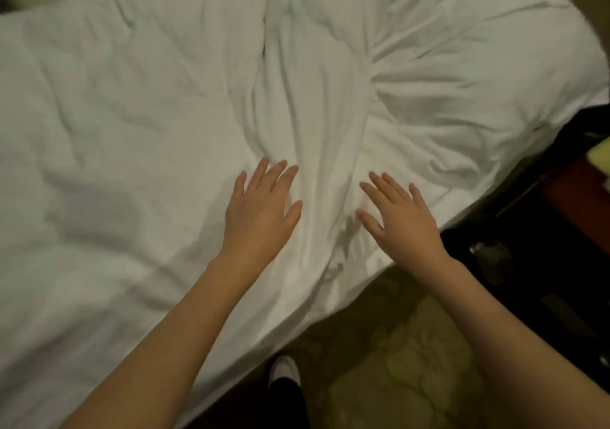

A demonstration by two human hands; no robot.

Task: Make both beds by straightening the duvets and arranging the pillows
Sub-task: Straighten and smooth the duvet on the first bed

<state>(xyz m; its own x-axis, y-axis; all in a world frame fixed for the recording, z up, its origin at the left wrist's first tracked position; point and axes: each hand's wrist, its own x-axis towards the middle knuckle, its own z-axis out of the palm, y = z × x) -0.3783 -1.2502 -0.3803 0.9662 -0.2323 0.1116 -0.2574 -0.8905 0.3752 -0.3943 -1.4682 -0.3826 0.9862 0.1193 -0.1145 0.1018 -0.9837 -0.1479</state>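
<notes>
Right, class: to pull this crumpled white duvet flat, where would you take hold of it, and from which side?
Grip the white duvet at its near edge, coming from the floor side. Its ridges run from that edge toward the bunched far part, so pulling along them should flatten them.

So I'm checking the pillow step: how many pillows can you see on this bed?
0. Only the rumpled white duvet shows, with the left hand and right hand flat on it near its edge. Pillows may lie out of frame.
</notes>
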